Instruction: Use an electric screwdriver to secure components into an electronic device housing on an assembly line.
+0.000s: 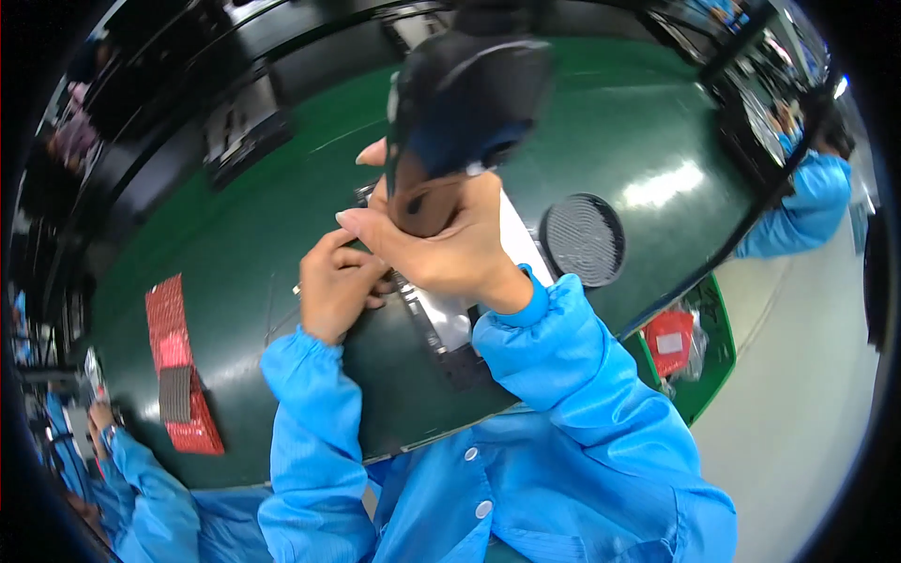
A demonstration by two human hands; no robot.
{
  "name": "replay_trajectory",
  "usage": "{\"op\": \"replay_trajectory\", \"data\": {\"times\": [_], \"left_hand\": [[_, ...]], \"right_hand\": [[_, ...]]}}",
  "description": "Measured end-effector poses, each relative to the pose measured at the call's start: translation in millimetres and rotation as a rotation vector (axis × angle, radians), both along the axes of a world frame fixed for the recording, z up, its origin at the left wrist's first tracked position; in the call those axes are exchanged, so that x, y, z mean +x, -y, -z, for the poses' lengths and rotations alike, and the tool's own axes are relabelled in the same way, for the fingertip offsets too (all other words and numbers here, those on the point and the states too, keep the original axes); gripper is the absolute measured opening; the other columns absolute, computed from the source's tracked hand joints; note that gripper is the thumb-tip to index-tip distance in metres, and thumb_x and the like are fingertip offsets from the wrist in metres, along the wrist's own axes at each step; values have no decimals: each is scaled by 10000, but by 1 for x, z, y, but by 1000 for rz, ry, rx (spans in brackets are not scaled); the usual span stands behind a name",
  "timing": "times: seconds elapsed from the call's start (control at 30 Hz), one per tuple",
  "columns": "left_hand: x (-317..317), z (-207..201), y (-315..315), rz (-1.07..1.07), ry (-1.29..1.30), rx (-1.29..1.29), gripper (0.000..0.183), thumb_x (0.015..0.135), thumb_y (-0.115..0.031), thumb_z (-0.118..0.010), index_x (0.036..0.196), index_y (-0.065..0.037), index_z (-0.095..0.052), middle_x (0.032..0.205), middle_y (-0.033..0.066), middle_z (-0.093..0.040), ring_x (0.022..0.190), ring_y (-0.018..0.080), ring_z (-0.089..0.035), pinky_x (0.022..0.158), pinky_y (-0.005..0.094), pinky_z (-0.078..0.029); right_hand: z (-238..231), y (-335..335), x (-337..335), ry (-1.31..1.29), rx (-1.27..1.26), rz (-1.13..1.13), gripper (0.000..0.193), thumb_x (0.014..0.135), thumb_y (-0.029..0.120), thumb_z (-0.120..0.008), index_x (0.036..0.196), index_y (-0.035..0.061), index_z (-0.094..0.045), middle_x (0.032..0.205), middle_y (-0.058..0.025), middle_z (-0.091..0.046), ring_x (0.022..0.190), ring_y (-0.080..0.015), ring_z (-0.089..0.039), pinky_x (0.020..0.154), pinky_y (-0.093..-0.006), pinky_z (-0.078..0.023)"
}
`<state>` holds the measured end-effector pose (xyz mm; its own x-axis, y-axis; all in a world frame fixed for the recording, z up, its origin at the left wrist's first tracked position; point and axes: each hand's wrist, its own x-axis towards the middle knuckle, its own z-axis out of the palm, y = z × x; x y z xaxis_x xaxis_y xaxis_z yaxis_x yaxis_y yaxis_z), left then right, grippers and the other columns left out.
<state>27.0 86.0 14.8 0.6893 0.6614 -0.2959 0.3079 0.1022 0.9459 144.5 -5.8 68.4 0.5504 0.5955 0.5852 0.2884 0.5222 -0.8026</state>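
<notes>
My right hand (450,249) is wrapped round the lower end of a large, glossy black tool (469,103). The tool stands close to the camera and is blurred, so its exact kind does not show. Below it, partly covered by my hands, a flat silver-and-white panel (446,319) with a black edge strip lies slantwise on the table. My left hand (333,286) rests at the panel's left edge, its fingers bent and closed. Whatever those fingertips may hold is hidden. The working tip of the tool is also out of sight behind my right hand.
A round black ribbed dish (582,239) sits right of the panel. Red bubble wrap (169,324) with a brown ribbed bundle (175,394) lies left on the green table (648,122). A green bin (713,375) with a red packet stands lower right. Co-workers sit at both sides.
</notes>
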Motion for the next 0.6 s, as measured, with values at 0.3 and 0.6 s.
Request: {"op": "replay_trajectory", "data": {"times": [0.3,0.6], "left_hand": [[16,2,12,10,-10,86,742,772,-139,-753,1322,146,-345,698,50,-595,523,102,-573,431,204,-453],[11,4,17,-1,-3,99,710,783,-111,-739,1313,154,-349,687,68,-604,507,99,-563,437,203,-455]], "right_hand": [[9,115,117,-159,78,342,293,727,-41,-726,972,-18,-567,643,-22,-595,479,-93,-549,442,-217,-417],[22,107,129,-167,7,398,324,723,-24,-742,983,-33,-548,616,-29,-592,473,-91,-546,444,-218,-423]]}}
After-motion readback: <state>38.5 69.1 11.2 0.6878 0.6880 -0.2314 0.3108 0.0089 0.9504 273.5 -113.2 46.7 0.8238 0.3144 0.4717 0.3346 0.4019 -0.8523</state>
